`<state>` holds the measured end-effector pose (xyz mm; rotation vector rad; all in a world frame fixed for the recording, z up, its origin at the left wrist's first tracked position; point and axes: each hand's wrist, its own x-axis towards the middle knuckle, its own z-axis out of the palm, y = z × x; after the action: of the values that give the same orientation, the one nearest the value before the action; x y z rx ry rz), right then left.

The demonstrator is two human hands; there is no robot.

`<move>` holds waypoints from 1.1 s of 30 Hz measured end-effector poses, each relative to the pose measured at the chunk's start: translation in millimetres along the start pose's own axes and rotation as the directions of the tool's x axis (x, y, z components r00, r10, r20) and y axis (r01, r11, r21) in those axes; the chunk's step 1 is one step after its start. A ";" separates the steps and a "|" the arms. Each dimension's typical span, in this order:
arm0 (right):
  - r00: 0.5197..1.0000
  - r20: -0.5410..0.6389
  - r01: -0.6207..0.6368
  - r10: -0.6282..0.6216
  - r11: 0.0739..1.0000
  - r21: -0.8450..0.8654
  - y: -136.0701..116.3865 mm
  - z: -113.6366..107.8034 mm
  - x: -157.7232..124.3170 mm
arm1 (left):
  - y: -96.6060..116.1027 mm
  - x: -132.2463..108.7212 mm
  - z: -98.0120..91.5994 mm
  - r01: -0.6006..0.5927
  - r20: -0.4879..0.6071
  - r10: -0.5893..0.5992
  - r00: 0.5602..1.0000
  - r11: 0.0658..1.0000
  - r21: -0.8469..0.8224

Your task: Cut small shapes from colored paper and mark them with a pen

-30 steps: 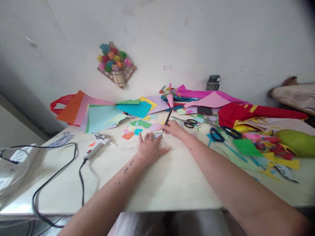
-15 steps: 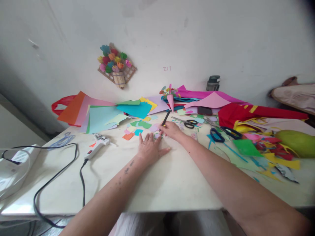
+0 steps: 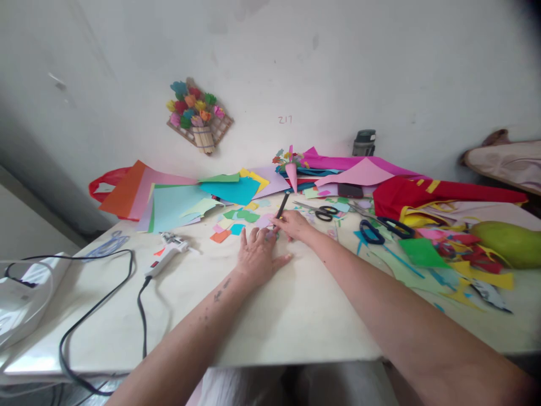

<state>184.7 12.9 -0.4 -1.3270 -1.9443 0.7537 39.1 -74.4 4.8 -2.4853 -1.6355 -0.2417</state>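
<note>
My right hand (image 3: 293, 224) is closed around a slim black pen (image 3: 283, 204), its upper end leaning away from me. Beside it, my left hand (image 3: 258, 255) lies on the table with its fingers spread. The left fingertips meet the right hand over a small piece of paper, mostly hidden beneath them, so the pen's lower tip does not show. Just beyond the fingers are small cut paper pieces: green ones (image 3: 247, 216), an orange one (image 3: 220, 236) and a blue one (image 3: 237, 229).
A white glue gun (image 3: 167, 255) with a black cord lies left. Black-handled scissors (image 3: 326, 213) and blue-handled scissors (image 3: 372, 231) lie right, near paper scraps and a green fruit (image 3: 505, 242). Coloured sheets (image 3: 177, 206) and a pink paper cone with flowers (image 3: 291, 176) line the wall.
My right hand and the pen have shifted very slightly over the paper. The left hand stays flat in nearly the same place. The whole view has moved a little.
</note>
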 end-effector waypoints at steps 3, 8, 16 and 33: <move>1.000 0.013 -0.013 0.013 1.000 0.011 -0.2 -0.7 0.4 | -0.9 1.0 1.5 -0.026 0.005 0.026 1.000 1.000 0.003; 1.000 0.020 0.004 -0.004 1.000 0.018 1.8 0.2 1.6 | -0.6 2.2 0.0 -0.043 0.027 0.043 0.999 0.999 -0.005; 1.000 0.014 0.007 -0.008 0.998 0.056 5.7 1.7 3.4 | -5.6 5.2 -5.2 -0.004 0.077 0.011 0.997 0.996 -0.094; 0.992 0.122 -0.036 -0.023 0.890 0.454 -3.6 -16.3 -1.2 | -4.2 1.5 -15.9 -0.031 0.136 0.036 0.990 0.999 -0.035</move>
<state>195.8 12.2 12.1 -1.0150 -1.7076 1.2350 35.0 -74.8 20.8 -2.6041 -1.6507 -0.0968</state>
